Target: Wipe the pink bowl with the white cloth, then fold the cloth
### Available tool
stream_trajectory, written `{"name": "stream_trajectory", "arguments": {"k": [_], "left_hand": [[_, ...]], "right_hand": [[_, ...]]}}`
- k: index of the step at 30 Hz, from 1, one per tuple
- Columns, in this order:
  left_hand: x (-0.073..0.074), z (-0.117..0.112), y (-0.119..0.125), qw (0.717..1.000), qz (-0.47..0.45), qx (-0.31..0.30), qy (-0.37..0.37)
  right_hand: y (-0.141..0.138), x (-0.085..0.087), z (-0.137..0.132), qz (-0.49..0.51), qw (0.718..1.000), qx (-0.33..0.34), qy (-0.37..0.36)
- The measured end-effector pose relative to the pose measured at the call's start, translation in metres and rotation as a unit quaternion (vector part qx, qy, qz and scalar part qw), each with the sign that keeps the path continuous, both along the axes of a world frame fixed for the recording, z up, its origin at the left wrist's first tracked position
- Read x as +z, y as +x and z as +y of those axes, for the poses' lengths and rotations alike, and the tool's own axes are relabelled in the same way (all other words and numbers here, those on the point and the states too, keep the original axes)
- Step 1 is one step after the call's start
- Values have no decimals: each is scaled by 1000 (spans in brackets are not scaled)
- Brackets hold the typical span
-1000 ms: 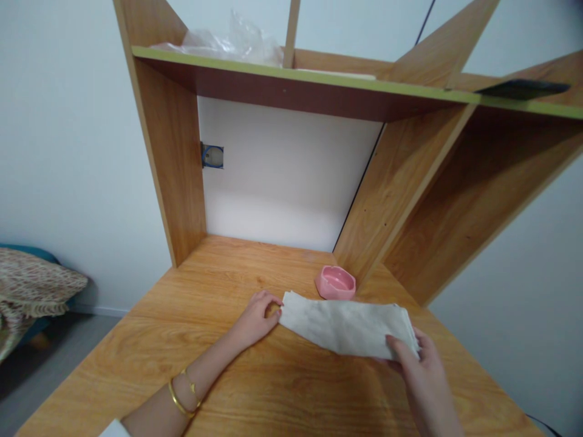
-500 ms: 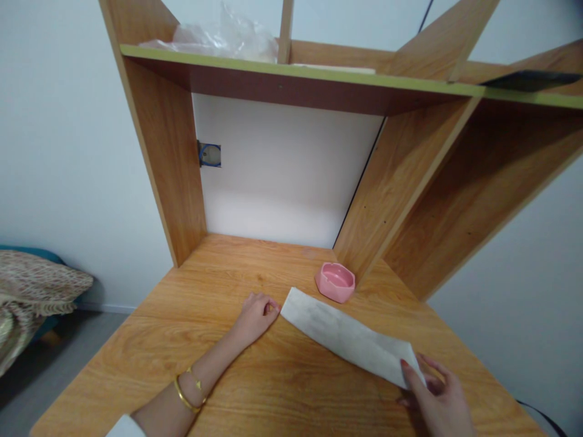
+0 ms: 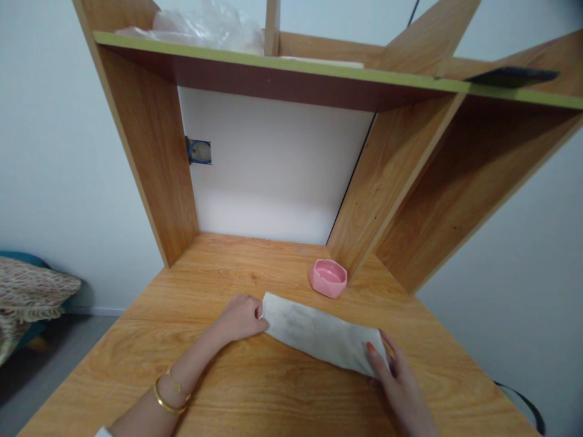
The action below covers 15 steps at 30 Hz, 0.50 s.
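Observation:
A long folded cloth (image 3: pixel 319 332), greyish white with darker smudges, stretches between my hands just over the wooden desktop. My left hand (image 3: pixel 243 315) is closed in a pinch at its left end, the fingers curled and partly hidden. At the opposite end, my right hand (image 3: pixel 394 373) grips the cloth, thumb on top and the other fingers behind the edge. A pink angular ashtray (image 3: pixel 328 279) sits on the desk beyond the cloth, apart from both hands.
Wooden side panels (image 3: pixel 141 152) and a divider (image 3: pixel 396 176) rise from the desk (image 3: pixel 218 261) to a green-edged shelf (image 3: pixel 319 70). On the shelf are a clear plastic bag (image 3: pixel 209 30) and a dark flat object (image 3: pixel 512 77). A patterned throw (image 3: pixel 36 288) lies at left.
My right hand has moved left with its end of the cloth. My left hand, formerly at the cloth's corner, now grips that end. The whole view has shifted slightly.

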<state>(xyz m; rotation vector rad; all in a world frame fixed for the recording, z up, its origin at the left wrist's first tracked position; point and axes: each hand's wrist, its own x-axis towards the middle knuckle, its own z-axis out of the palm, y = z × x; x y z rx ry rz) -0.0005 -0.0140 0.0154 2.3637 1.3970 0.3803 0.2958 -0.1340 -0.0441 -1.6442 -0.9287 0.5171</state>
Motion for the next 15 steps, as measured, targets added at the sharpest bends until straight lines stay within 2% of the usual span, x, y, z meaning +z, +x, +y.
{"name": "stream_trajectory", "arguments": {"k": [2,4,6,8,12,15], "left_hand": [[13,0,-12,999,42,4,-23],[24,-3,-19,997,62,36,5],[32,-11,-16,995,48,65,55],[34,-24,-5,996,27,42,77],[19,-61,34,990,-37,-121,67],[-1,-83,60,988,-56,-133,54]], "right_hand": [[-4,-3,3,1,1000,22,-11],[-5,-3,5,-1,1000,28,-6],[-6,-2,7,-6,1000,28,3],[-6,2,8,1,999,35,10],[-11,14,7,20,999,30,26],[-18,29,7,15,999,17,32]]}}
